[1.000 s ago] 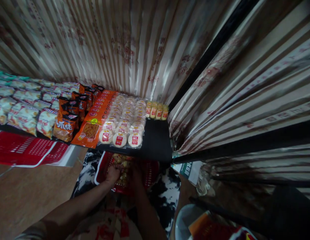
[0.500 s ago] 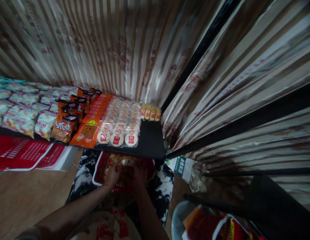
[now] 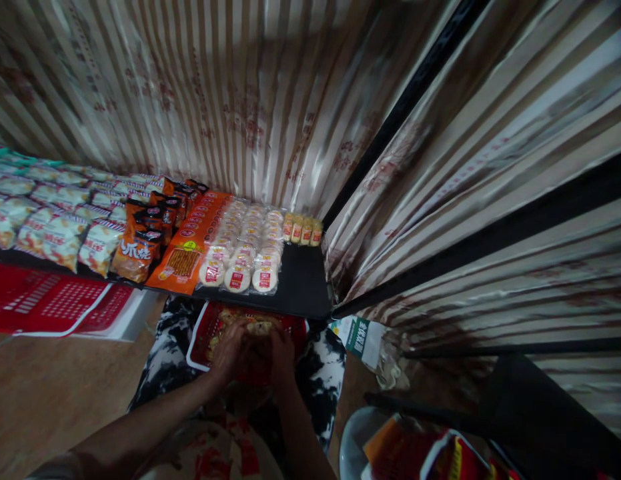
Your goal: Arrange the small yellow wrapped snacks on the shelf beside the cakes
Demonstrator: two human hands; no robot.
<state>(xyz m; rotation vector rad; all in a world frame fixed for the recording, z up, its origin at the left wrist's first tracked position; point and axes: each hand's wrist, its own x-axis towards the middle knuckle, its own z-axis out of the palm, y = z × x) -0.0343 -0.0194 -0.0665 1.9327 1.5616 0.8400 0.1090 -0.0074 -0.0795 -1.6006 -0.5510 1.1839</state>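
Note:
A red plastic basket (image 3: 200, 340) rests on my lap, with several small yellowish snack packets (image 3: 257, 327) in it. My left hand (image 3: 230, 350) and my right hand (image 3: 283, 350) are both inside the basket, fingers curled around the packets. Whether either hand truly grips one is too dim and blurred to tell. Just beyond the basket is a black shelf (image 3: 307, 287). On it lie rows of round white cakes (image 3: 240, 257) and four small yellow packets (image 3: 303, 229) at the back.
Left on the shelf lie an orange snack pack (image 3: 183, 257), dark orange bags (image 3: 137, 250) and several pale chip bags (image 3: 55, 233). Red baskets (image 3: 50, 303) lie below. Striped curtains (image 3: 240, 100) hang behind and right. A white bucket (image 3: 355, 447) stands lower right.
Both hands have drawn closer together inside the basket and now cover more of the packets. The view has shifted slightly, so the shelf sits a little lower and further left.

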